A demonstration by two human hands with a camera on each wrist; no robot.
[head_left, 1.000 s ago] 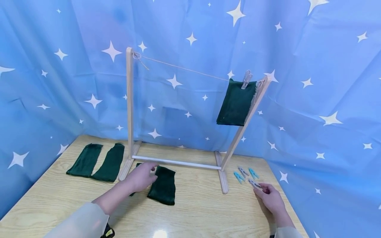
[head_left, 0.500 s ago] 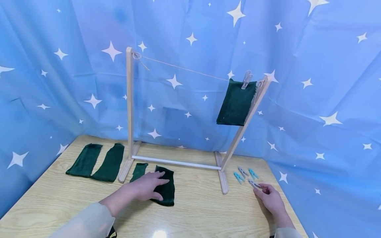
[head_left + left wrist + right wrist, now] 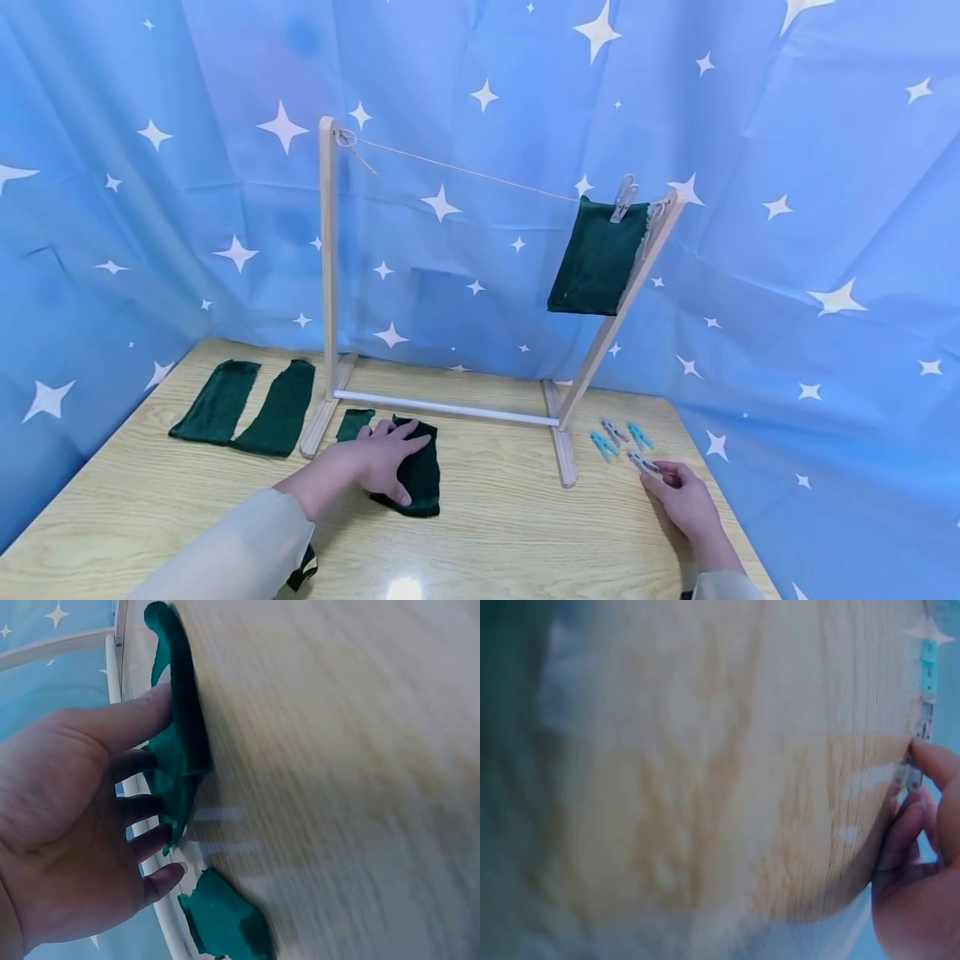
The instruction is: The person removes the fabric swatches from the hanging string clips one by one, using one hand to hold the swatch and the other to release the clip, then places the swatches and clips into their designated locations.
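My left hand [image 3: 382,458] lies spread over a dark green cloth [image 3: 423,471] on the table, thumb towards its near edge. In the left wrist view, the thumb and fingers of that hand [image 3: 82,772] touch the cloth [image 3: 184,712], whose edge stands up a little. Beside it lies another green cloth [image 3: 354,425], partly behind the hand. At the right, my right hand [image 3: 686,500] pinches the near end of a grey clothespin [image 3: 641,461] between thumb and finger. Its far end points towards two blue clothespins [image 3: 603,446] and a grey one [image 3: 613,432].
A wooden frame [image 3: 330,267] with a string line [image 3: 465,172] stands at the back. One green cloth [image 3: 600,258] hangs at its right end under a clear clothespin [image 3: 624,198]. Two green cloths [image 3: 277,408] lie at the left. A blue star-printed curtain [image 3: 465,333] surrounds the table.
My left hand has moved right and come down onto the dark green cloth, with its fingers spreading. The right hand has stayed at the grey clothespin.
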